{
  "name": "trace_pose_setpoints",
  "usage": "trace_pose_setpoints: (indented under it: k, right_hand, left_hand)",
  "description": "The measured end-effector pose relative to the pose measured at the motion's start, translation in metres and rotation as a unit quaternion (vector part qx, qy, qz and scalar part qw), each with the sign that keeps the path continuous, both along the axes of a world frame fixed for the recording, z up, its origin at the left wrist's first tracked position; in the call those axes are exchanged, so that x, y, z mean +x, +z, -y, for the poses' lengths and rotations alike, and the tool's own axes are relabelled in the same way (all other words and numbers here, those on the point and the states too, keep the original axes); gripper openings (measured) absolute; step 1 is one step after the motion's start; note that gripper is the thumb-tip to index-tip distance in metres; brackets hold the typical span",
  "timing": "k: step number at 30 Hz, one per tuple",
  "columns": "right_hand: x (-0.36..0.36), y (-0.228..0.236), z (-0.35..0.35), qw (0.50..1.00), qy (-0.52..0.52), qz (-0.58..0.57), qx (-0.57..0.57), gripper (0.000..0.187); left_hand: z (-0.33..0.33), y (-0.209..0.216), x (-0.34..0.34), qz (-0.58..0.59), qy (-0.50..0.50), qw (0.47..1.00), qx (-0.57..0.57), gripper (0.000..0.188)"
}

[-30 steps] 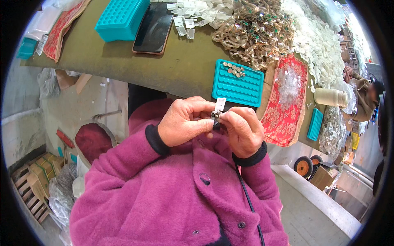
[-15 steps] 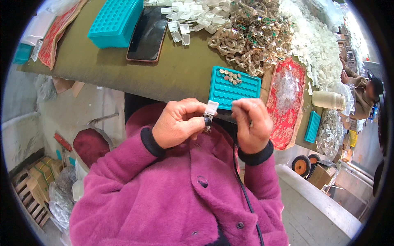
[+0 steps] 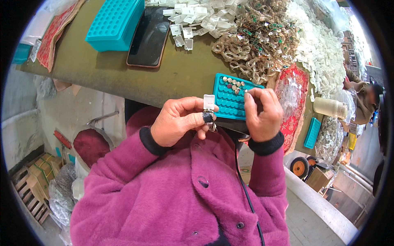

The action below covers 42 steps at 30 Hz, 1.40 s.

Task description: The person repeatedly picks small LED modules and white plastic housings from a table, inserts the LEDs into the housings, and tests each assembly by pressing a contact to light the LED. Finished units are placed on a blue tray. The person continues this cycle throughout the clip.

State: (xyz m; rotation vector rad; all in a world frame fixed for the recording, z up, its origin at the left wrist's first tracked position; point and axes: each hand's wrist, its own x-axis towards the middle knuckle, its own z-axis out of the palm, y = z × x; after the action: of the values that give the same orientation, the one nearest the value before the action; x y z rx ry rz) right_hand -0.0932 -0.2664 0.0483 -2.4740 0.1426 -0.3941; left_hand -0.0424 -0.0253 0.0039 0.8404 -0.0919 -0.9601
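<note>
The left hand has its thumb and fingers pressed together on a small dark ring-like piece with a little white tag standing upright above the fingertips; a bit of clear glinting material hangs just below the pinch. The right hand is apart from it, a gap open between the two hands. Its fingers are curled inward with the thumb and forefinger tips drawn together; whether they pinch anything I cannot tell.

Directly behind that gap, just past the fingertips, sits a small teal tray with rows of round wells, a few small buttons or beads lying in its far rows. The tray's near side sits at the near edge of the olive table, and both hands hang off the table, over the magenta coat.

Beyond the tray lies a heap of clear chain links, with small clear packets further out. To the right of the right hand, a red patterned cloth covers the table's corner. Far out to the left of the left hand are a dark phone and a larger teal block, with bare tabletop between them and the tray.

Below the left hand, the floor side holds a dark red stool.
</note>
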Motion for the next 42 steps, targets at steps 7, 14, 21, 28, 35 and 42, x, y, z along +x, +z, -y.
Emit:
trace_pose_setpoints:
  k: [7, 14, 21, 28, 35, 42]
  right_hand:
    - [-0.038, 0.015, -0.052, 0.869, 0.028, -0.139, 0.473, 0.009]
    - [-0.05, 0.003, -0.058, 0.8, -0.035, -0.177, 0.572, 0.01]
    - [-0.064, -0.006, -0.056, 0.69, -0.027, -0.202, 0.695, 0.013]
    - [-0.082, -0.003, -0.064, 0.772, -0.006, -0.215, 0.598, 0.016]
    - [-0.103, -0.01, -0.074, 0.921, -0.012, -0.004, 0.39, 0.005]
    - [-0.114, -0.014, -0.073, 0.942, 0.015, 0.016, 0.336, 0.016]
  left_hand:
    - [0.007, 0.003, -0.014, 0.088, 0.062, 0.994, -0.005, 0.035]
    - [0.003, 0.002, -0.02, 0.404, 0.129, 0.901, 0.095, 0.034]
    - [-0.005, 0.012, -0.024, 0.546, 0.113, 0.822, 0.116, 0.033]
    - [-0.006, 0.01, -0.047, 0.294, 0.068, 0.952, 0.042, 0.03]
    - [-0.011, 0.014, -0.055, 0.157, -0.022, 0.986, 0.044, 0.027]
    - [-0.009, 0.008, -0.067, 0.098, -0.016, 0.995, -0.029, 0.027]
